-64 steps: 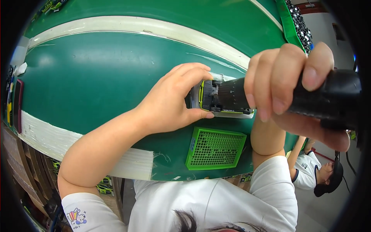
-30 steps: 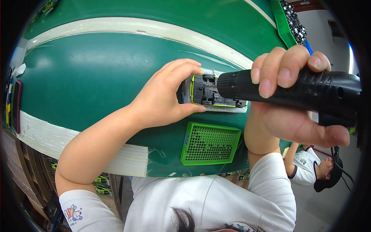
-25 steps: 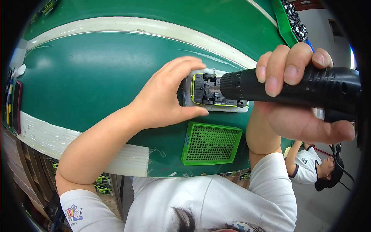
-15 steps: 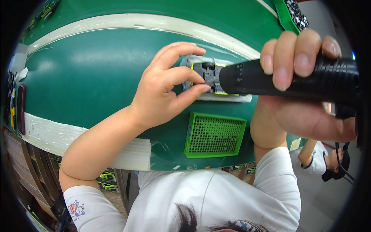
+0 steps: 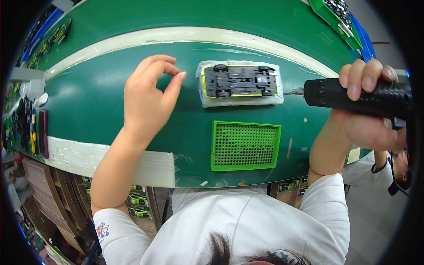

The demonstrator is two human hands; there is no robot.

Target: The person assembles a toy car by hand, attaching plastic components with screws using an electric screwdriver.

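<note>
The right hand (image 5: 366,110) grips a black electric screwdriver (image 5: 357,95) at frame right. The left hand (image 5: 148,97) hovers empty, fingers loosely curled, beside the upside-down toy car (image 5: 240,81) at upper centre.

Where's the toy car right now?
In the head view the toy car lies upside down on a white pad, between the left hand and the electric screwdriver, just above the green perforated tray.

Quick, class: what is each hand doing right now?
Left hand: open, holding nothing, beside the toy car.
Right hand: closed around the black screwdriver.
</note>
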